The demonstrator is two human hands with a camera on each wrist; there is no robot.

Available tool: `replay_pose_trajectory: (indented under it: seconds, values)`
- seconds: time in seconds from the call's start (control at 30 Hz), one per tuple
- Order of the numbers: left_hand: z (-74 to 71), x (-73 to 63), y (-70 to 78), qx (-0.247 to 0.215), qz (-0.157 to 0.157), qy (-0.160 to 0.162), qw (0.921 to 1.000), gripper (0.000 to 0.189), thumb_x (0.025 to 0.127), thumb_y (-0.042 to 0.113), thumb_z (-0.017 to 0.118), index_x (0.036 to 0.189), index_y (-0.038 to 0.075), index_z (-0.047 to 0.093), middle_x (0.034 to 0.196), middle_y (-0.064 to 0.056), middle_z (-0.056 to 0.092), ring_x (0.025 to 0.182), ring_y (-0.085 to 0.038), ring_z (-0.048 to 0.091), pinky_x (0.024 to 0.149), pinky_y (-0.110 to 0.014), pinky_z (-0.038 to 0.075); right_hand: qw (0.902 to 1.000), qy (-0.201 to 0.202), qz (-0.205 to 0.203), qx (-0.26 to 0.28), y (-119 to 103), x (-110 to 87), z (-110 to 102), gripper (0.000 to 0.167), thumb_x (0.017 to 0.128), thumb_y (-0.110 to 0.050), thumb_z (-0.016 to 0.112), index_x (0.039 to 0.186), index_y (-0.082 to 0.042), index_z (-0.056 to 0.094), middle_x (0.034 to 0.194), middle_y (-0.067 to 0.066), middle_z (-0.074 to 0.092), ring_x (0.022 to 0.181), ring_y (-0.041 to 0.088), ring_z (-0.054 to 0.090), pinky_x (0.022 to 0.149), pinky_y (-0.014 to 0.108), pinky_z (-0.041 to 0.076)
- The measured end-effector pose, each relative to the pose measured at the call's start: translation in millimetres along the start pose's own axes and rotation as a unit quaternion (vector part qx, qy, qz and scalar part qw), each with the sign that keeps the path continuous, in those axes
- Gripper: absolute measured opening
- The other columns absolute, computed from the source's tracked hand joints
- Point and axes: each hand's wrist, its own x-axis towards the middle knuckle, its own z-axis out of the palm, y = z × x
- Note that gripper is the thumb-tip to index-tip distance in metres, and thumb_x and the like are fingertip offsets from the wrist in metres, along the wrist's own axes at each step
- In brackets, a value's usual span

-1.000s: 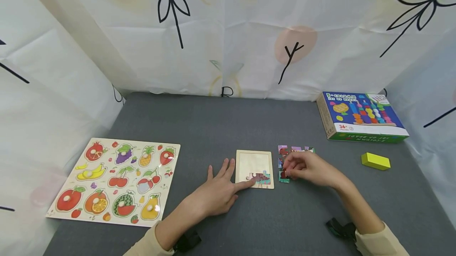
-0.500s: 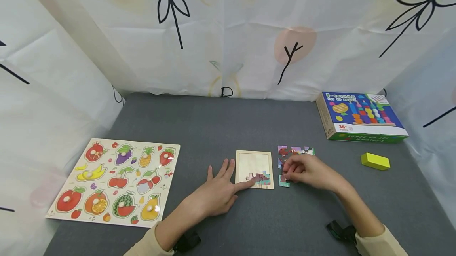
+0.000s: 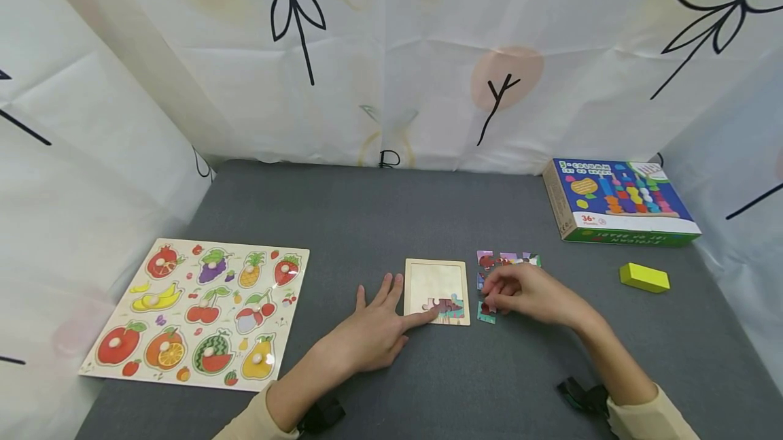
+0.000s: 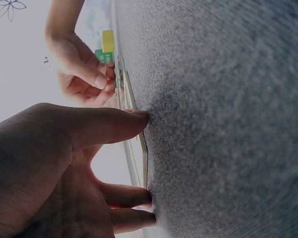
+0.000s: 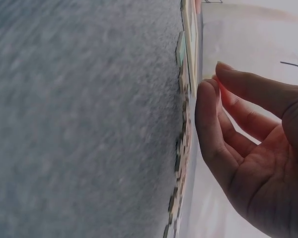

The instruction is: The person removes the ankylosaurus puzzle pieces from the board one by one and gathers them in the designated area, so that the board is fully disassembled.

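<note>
In the head view, my left hand (image 3: 376, 331) lies spread, its index fingertip pressing the joined puzzle pieces (image 3: 454, 307) at the bottom of a small wooden puzzle tray (image 3: 436, 262). Right of that tray, my right hand (image 3: 529, 294) pinches a teal and dark red puzzle piece (image 3: 486, 315) low over the table, thumb and index finger together. More loose pieces (image 3: 508, 258) lie behind and under this hand, partly hidden. The left wrist view shows my left thumb (image 4: 114, 125) close at the tray's near edge. In the right wrist view, the fingertips meet above a row of pieces (image 5: 181, 153).
A large fruit peg puzzle board (image 3: 229, 304) lies on the left of the grey table (image 3: 342, 215). At the back right stands a colourful toy box (image 3: 620, 202), with a yellow block (image 3: 645, 277) in front of it. Patterned white cloth (image 3: 428, 52) hangs behind.
My right hand has shifted slightly toward me and left, and the teal and dark red piece has moved and turned a little with it. My left hand has stayed in place.
</note>
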Motion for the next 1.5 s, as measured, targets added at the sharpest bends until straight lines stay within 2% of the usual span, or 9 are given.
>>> replay_pose_trajectory:
  seconds: [0.1, 0.3, 0.53, 0.63, 0.77, 0.97, 1.23, 1.4, 1.5]
  values:
    - [5.6, 1.9, -3.0, -0.004, 0.000, -0.002, 1.0000, 0.088, 0.106, 0.023, 0.068, 0.162, 0.069, 0.018, 0.179, -0.029, 0.020, 0.168, -0.049, 0.019, 0.115, -0.087, 0.034, 1.0000, -0.001, -0.006, 0.001, -2, 2.7, 1, 0.009, 0.101, -0.004, 0.074, 0.107, 0.004, 0.074, 0.088, 0.013, 0.077, 0.075, 0.007, 0.070, 0.069, 0.027, 0.062]
    - [2.1, 0.6, -1.7, -0.010, 0.001, -0.008, 0.9999, 0.087, 0.106, 0.022, 0.068, 0.163, 0.067, 0.020, 0.179, -0.029, 0.019, 0.168, -0.050, 0.019, 0.115, -0.087, 0.034, 0.9998, -0.009, -0.002, 0.016, -7, 9.4, 6, 0.011, 0.101, -0.004, 0.073, 0.108, 0.004, 0.073, 0.089, 0.015, 0.076, 0.076, 0.008, 0.070, 0.071, 0.024, 0.062]
    - [-23.7, -8.9, 12.5, -0.021, -0.008, -0.027, 0.9994, 0.077, 0.107, 0.020, 0.066, 0.164, 0.059, 0.033, 0.179, -0.029, 0.021, 0.168, -0.049, 0.020, 0.118, -0.084, 0.035, 0.9999, -0.007, -0.015, -0.003, -13, 16.5, 11, 0.012, 0.101, -0.008, 0.076, 0.109, 0.000, 0.075, 0.092, 0.009, 0.074, 0.075, 0.006, 0.066, 0.070, 0.023, 0.060]
    - [-29.1, -11.3, 15.6, -0.016, -0.009, -0.030, 0.9994, 0.074, 0.107, 0.020, 0.066, 0.164, 0.057, 0.036, 0.178, -0.029, 0.023, 0.167, -0.050, 0.022, 0.117, -0.084, 0.036, 0.9996, -0.006, -0.024, -0.016, -15, 19.9, 14, 0.012, 0.101, -0.011, 0.077, 0.108, -0.002, 0.076, 0.090, 0.004, 0.073, 0.073, 0.003, 0.062, 0.067, 0.022, 0.057]
    - [-17.5, -7.8, 9.0, -0.018, -0.002, -0.013, 0.9997, 0.075, 0.107, 0.020, 0.067, 0.163, 0.058, 0.036, 0.178, -0.030, 0.023, 0.167, -0.050, 0.022, 0.116, -0.085, 0.036, 0.9991, -0.009, -0.036, -0.022, -18, 26.2, 19, 0.008, 0.100, -0.009, 0.077, 0.106, -0.004, 0.077, 0.089, 0.003, 0.074, 0.072, 0.003, 0.062, 0.067, 0.022, 0.056]
    - [11.0, 2.0, -7.9, -0.004, 0.009, 0.011, 0.9999, 0.088, 0.106, 0.024, 0.069, 0.160, 0.071, 0.017, 0.180, -0.028, 0.019, 0.169, -0.047, 0.017, 0.115, -0.087, 0.034, 0.9986, -0.026, -0.044, -0.014, -21, 36.8, 27, 0.010, 0.100, -0.007, 0.077, 0.108, -0.001, 0.078, 0.093, 0.005, 0.079, 0.075, 0.002, 0.066, 0.071, 0.022, 0.060]
    - [14.6, 4.0, -11.5, -0.016, 0.018, 0.009, 0.9997, 0.075, 0.107, 0.025, 0.068, 0.162, 0.062, 0.034, 0.179, -0.029, 0.019, 0.168, -0.050, 0.018, 0.113, -0.088, 0.034, 0.9970, -0.049, -0.059, -0.008, -22, 50.0, 36, 0.011, 0.100, -0.007, 0.077, 0.107, 0.000, 0.078, 0.094, 0.009, 0.080, 0.075, 0.007, 0.067, 0.072, 0.023, 0.059]
    - [21.6, 7.5, -19.4, -0.006, 0.029, 0.021, 0.9993, 0.075, 0.106, 0.030, 0.069, 0.162, 0.064, 0.032, 0.178, -0.030, 0.023, 0.167, -0.050, 0.022, 0.112, -0.088, 0.036, 0.9965, -0.069, -0.046, -0.012, -21, 57.2, 40, 0.009, 0.101, -0.007, 0.076, 0.106, -0.002, 0.079, 0.091, 0.007, 0.079, 0.074, 0.005, 0.065, 0.070, 0.022, 0.057]
    - [19.4, 7.4, -20.2, -0.009, 0.029, 0.021, 0.9993, 0.075, 0.106, 0.030, 0.068, 0.161, 0.066, 0.031, 0.177, -0.030, 0.025, 0.166, -0.050, 0.024, 0.113, -0.088, 0.035, 0.9962, -0.077, -0.038, -0.016, -22, 59.7, 40, 0.008, 0.101, -0.005, 0.074, 0.107, -0.002, 0.078, 0.089, 0.006, 0.077, 0.074, 0.004, 0.064, 0.070, 0.021, 0.057]
